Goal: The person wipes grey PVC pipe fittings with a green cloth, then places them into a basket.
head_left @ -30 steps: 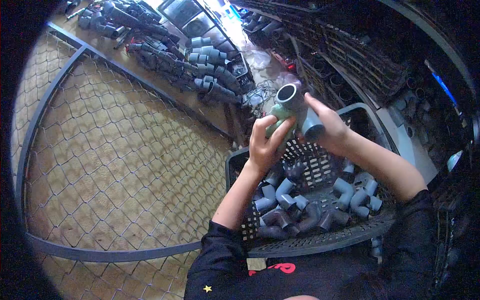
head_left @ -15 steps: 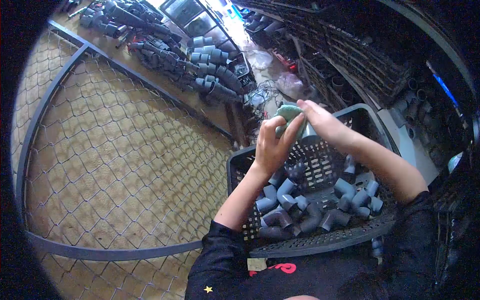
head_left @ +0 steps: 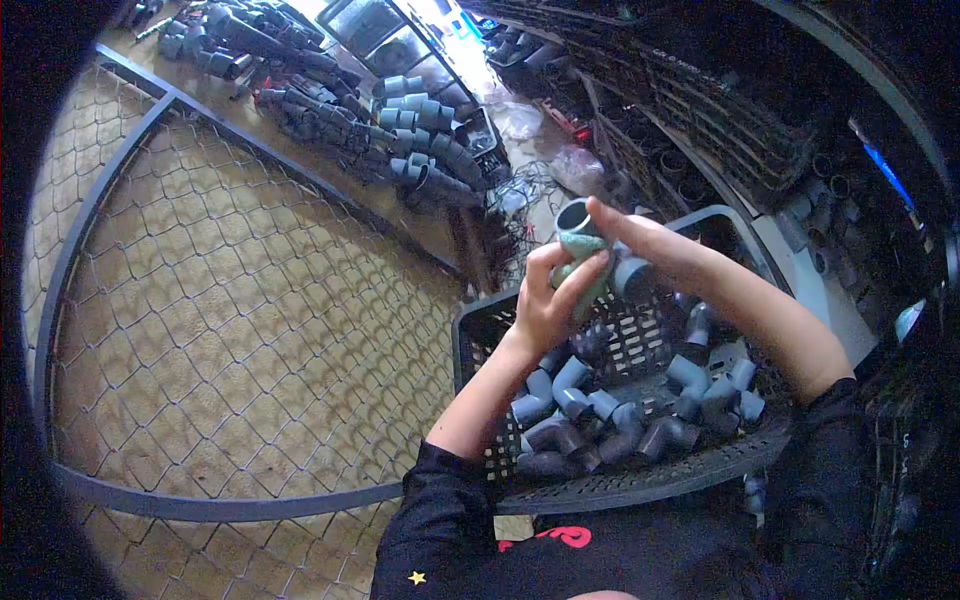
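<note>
A grey pipe elbow [head_left: 630, 280] is held up over the far part of a black plastic crate [head_left: 640, 490]. One round mouth points up and away, the other shows under my right hand. My left hand [head_left: 548, 300] is closed around a pale green cloth [head_left: 583, 243], pressing it against the elbow just below the upper mouth. My right hand [head_left: 645, 240] grips the elbow from the other side, its thumb or finger at the rim; the remaining fingers are mostly hidden. Below both hands, several grey pipe elbows [head_left: 570, 380] lie loosely in the crate.
To the left stands a chain-link panel in a grey metal frame [head_left: 225, 508]. Beyond it are piles of grey pipe fittings [head_left: 415, 110]. Dark stacked crates [head_left: 690, 100] line the right side. Clear plastic bags [head_left: 577, 168] and tangled cords lie past the crate.
The cloth has come down off the elbow's upper mouth, which now shows open. My left hand has shifted slightly down, and the elbow's other end shows more under my right hand.
</note>
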Tool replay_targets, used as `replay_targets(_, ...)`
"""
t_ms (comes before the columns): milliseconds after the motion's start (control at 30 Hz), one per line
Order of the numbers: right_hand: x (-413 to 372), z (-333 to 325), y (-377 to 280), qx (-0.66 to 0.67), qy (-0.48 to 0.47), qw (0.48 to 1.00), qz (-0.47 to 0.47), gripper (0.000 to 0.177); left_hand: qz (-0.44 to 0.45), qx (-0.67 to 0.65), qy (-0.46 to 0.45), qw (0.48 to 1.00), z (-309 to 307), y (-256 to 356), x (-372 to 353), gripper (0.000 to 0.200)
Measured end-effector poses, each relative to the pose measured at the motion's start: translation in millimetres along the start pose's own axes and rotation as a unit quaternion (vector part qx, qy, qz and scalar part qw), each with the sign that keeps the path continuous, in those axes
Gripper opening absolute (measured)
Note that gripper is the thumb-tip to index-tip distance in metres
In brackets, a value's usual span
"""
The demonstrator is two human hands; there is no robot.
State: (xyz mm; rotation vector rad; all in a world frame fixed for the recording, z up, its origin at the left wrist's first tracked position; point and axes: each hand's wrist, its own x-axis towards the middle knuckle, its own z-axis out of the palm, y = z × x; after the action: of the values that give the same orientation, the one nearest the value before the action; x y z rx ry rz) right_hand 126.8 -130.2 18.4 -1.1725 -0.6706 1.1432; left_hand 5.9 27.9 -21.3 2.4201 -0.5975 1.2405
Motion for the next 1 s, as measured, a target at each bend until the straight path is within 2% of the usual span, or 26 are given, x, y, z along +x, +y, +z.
replay_targets(33, 3, -2, 2, 0.023, -0.003, 1.000, 0.002, 0.079, -0.012, -0.010, -0.011, 1.000, -1, 1, 2, 0.062)
replay_targets(67, 6, -1, 6, 0.059, 0.014, 0.998, -0.037, 0.078, -0.016, -0.001, -0.008, 1.000, 3, -4, -3, 0.067)
replay_targets(100, 12, -1, 7, 0.107, -0.012, 0.993, -0.054, 0.075, -0.025, -0.019, 0.006, 1.000, 5, -9, -7, 0.068)
replay_targets(167, 11, -4, 10, 0.107, -0.013, 0.989, -0.098, 0.073, -0.038, -0.054, 0.038, 0.997, 10, -17, -13, 0.069)
replay_targets(200, 11, -5, 10, 0.116, -0.014, 0.990, -0.074, 0.071, -0.042, -0.037, 0.020, 0.998, 6, -13, -11, 0.068)
replay_targets(300, 7, -3, 5, 0.126, -0.011, 0.992, -0.012, 0.066, -0.024, -0.008, 0.058, 0.998, 5, -6, 0, 0.061)
replay_targets(367, 1, 5, -3, 0.109, 0.001, 0.994, 0.020, 0.063, -0.050, -0.019, 0.086, 0.995, 5, -7, 2, 0.050)
replay_targets(400, 7, -3, 5, 0.118, -0.021, 0.992, 0.040, 0.059, -0.080, -0.015, 0.071, 0.994, 3, -3, 9, 0.049)
replay_targets(500, 15, -5, 22, 0.164, 0.059, 0.985, 0.018, 0.057, -0.151, -0.020, 0.022, 0.988, 10, 8, 13, 0.053)
replay_targets(533, 19, -3, 21, 0.167, 0.099, 0.980, -0.036, 0.055, -0.145, -0.027, -0.014, 0.989, 12, 9, 11, 0.059)
replay_targets(567, 14, -8, 18, 0.156, 0.122, 0.980, -0.036, 0.058, -0.143, 0.001, -0.067, 0.987, 12, 15, 7, 0.062)
replay_targets(633, 16, -13, 13, 0.196, 0.125, 0.970, -0.069, 0.061, -0.156, -0.012, -0.107, 0.982, 21, 22, -4, 0.066)
replay_targets(767, 16, -7, 11, 0.197, 0.107, 0.973, -0.052, 0.062, -0.108, 0.011, -0.049, 0.993, 21, 21, 0, 0.062)
replay_targets(800, 13, -1, 9, 0.186, 0.116, 0.973, -0.067, 0.059, -0.126, 0.017, -0.052, 0.991, 19, 17, 3, 0.060)
replay_targets(833, 21, 2, 18, 0.130, 0.182, 0.967, -0.121, 0.057, -0.138, 0.025, -0.038, 0.989, 17, 14, 5, 0.057)
replay_targets(900, 18, 3, 19, 0.205, 0.123, 0.967, -0.082, 0.053, -0.142, -0.001, 0.015, 0.990, 16, 13, 10, 0.052)
replay_targets(1000, 18, 0, 19, 0.207, 0.089, 0.969, -0.102, 0.047, -0.196, -0.037, -0.058, 0.978, 17, 23, 3, 0.050)
